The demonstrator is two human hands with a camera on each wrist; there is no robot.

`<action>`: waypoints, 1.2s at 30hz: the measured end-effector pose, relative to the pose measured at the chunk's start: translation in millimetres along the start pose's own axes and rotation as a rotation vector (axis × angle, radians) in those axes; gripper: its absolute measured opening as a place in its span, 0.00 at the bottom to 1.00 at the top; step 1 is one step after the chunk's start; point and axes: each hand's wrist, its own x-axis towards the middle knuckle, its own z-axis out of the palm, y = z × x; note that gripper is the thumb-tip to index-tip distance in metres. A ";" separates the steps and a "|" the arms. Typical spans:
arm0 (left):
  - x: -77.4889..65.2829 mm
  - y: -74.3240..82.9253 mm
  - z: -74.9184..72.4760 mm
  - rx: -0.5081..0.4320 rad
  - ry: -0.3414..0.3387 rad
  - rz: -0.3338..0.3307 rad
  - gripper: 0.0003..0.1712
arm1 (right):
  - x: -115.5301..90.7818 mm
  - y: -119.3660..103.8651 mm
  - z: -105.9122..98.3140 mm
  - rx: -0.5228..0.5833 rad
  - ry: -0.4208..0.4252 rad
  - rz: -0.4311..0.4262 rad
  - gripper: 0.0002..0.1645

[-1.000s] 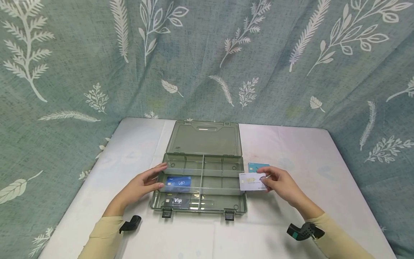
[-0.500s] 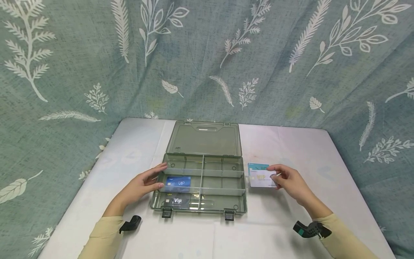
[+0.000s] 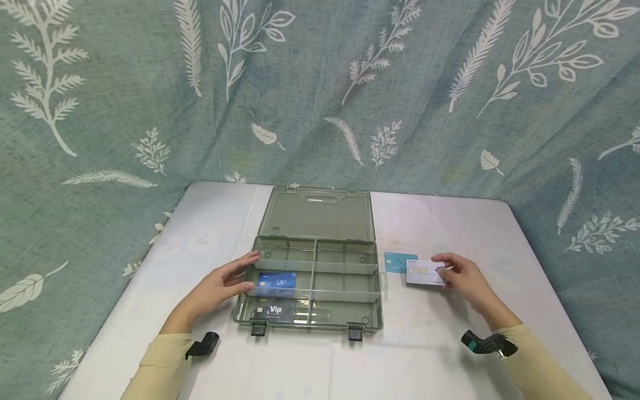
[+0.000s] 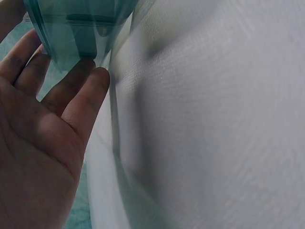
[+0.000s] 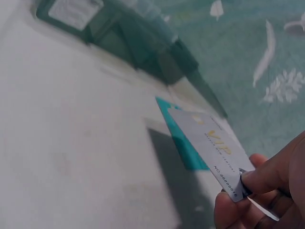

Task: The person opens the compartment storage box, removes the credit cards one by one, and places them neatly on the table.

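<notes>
My right hand (image 3: 466,282) pinches a white VIP card (image 3: 421,272) by its right end, thumb on top, in the head view. In the right wrist view the card is tilted above the table, its shadow beside it. Below these fingers a thin white edge shows; I cannot tell what it belongs to. A teal card (image 3: 396,262) lies on the table, partly behind the white card. With extended fingers my left hand (image 3: 220,286) touches the left side of a green see-through divided box (image 3: 345,278). Inside, on the left, are a blue VIP card (image 3: 278,282) and a black Vip card (image 3: 272,311).
The box's lid (image 3: 317,214) lies swung back behind it. Two dark latches (image 3: 355,333) stick out at the box's front. White cloth covers the table (image 3: 400,355), and a leaf-patterned curtain (image 3: 320,100) hangs behind it.
My right hand has moved right with the white card, away from the box's right side and past the teal card, which is now more exposed. The left hand stays in place.
</notes>
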 end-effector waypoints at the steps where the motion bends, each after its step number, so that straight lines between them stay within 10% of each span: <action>1: 0.3 0.0 0.2 0.003 0.000 0.001 0.37 | 2.0 3.2 -1.9 -0.005 0.003 0.005 0.21; 17: 1.0 0.0 0.7 -0.005 -0.005 0.005 0.37 | 26.5 28.2 -23.8 0.008 0.017 0.127 0.24; 36: 1.2 -0.9 0.7 -0.023 -0.003 -0.004 0.37 | 31.4 20.4 -15.9 -0.323 0.093 0.025 0.23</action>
